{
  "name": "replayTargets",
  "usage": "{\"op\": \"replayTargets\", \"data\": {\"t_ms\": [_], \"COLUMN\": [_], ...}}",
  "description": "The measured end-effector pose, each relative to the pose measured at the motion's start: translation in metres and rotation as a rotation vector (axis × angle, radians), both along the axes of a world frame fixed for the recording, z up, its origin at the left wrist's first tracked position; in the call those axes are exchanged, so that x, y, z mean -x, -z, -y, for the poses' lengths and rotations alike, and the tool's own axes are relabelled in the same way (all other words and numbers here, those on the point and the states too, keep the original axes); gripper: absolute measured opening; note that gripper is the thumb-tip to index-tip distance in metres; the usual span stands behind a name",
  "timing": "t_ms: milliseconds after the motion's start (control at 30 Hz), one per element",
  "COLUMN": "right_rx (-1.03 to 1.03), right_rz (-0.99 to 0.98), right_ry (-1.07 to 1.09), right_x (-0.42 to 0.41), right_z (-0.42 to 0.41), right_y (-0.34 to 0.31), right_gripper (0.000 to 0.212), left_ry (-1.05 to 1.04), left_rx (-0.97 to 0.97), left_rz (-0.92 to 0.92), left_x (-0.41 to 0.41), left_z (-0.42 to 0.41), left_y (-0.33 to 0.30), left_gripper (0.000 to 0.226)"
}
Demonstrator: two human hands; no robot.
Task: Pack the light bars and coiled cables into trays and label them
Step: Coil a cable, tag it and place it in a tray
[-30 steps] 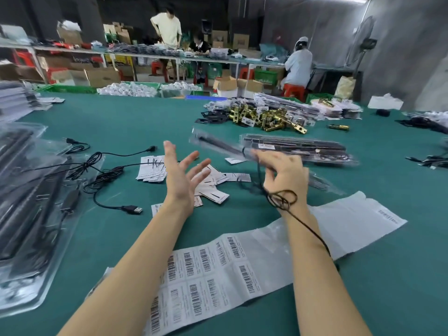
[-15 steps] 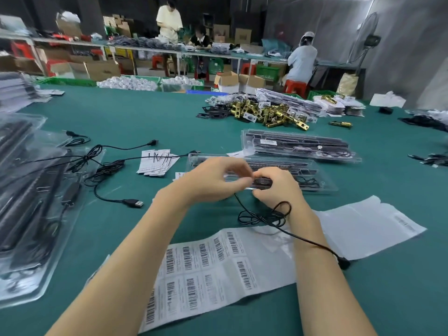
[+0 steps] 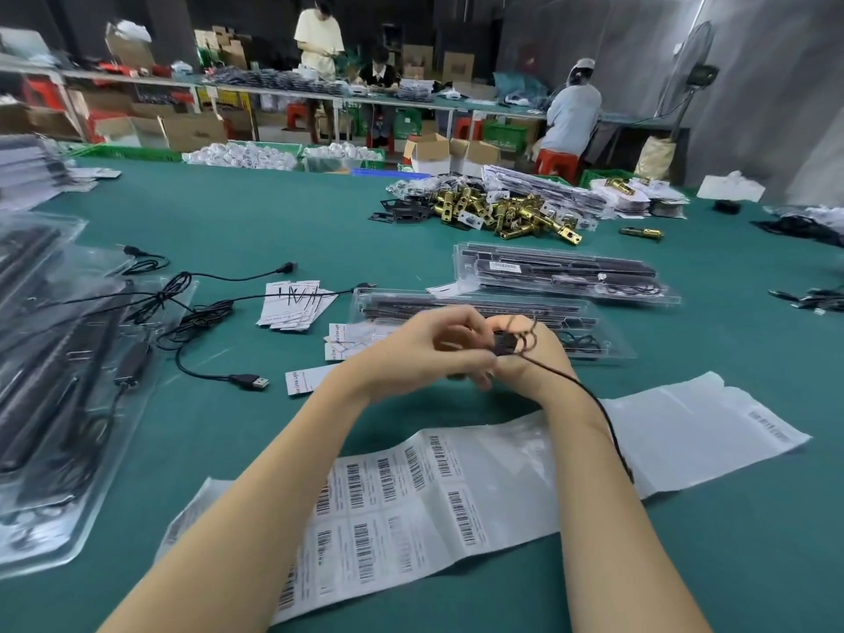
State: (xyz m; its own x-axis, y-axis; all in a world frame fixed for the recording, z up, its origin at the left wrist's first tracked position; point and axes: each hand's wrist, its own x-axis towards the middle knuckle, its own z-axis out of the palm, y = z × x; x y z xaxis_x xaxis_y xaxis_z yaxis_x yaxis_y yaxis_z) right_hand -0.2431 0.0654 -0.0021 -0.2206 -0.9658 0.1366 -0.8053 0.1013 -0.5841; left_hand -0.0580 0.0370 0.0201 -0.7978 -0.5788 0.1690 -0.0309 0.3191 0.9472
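Big green worktop point(image 3: 274, 212) fills the room in front of us, and the largest thing on it is the stack of clear trays point(image 3: 50, 381) at the far left, blurred, with dark bars and cable lying in them. Across the near edge stretches the barcode label sheet point(image 3: 411, 509), rows of stickers on its left half, mostly bare backing on its right.

Beyond the hands sits an open clear tray point(image 3: 593, 322) with long dark light bars laid lengthwise and a bit of coiled cable at its right end. Just behind that one, a closed tray point(image 3: 566, 274), also holding dark bars, wears a small white label on top. Farther back, a heap of brass lock parts point(image 3: 511, 212).

To the left, a loose USB cable point(image 3: 205, 312) sprawls on the cloth, its plug pointing right, beside a fan of white cards point(image 3: 292, 303).

Now the hands, meeting right over the near edge of the open tray. The left hand point(image 3: 424, 354) has a narrow grip, fingers curled in toward a small black cable point(image 3: 525, 344). The right hand point(image 3: 534, 358) pinches that same cable, thin loops showing above the knuckles and a strand trailing down along the right wrist.
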Motion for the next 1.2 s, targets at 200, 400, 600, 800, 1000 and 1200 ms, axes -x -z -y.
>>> {"op": "replayTargets", "data": {"t_ms": [200,400,600,800,1000,1200], "right_rx": [0.06,0.211,0.452,0.362,0.413,0.262], "right_rz": [0.239,0.373,0.009,-0.009,0.162,0.606], "right_ry": [-0.052,-0.162,-0.124,-0.202,-0.137,-0.134], "right_x": [0.005,0.0,-0.025,-0.025,-0.019,-0.013], "right_z": [-0.01,-0.031,-0.016,-0.008,-0.01,-0.017], "right_y": [-0.022,-0.076,-0.073,-0.058,-0.055,-0.066], "right_gripper": [0.029,0.006,0.046,0.065,0.015,0.008], "left_ry": [-0.473,-0.492,-0.413,-0.197,-0.087,-0.213], "left_rx": [-0.359,-0.547,-0.61,-0.546,-0.583,-0.637], "left_rz": [-0.521,-0.648,-0.643,-0.509,-0.473,-0.62], "left_x": [0.003,-0.001,-0.003,-0.015,-0.017,-0.016], "left_z": [0.009,0.015,0.013,0.012,0.01,0.017], "left_y": [0.025,0.026,0.023,0.017,0.019,0.018], "left_gripper": [0.01,0.006,0.011,0.028,0.026,0.015]}}
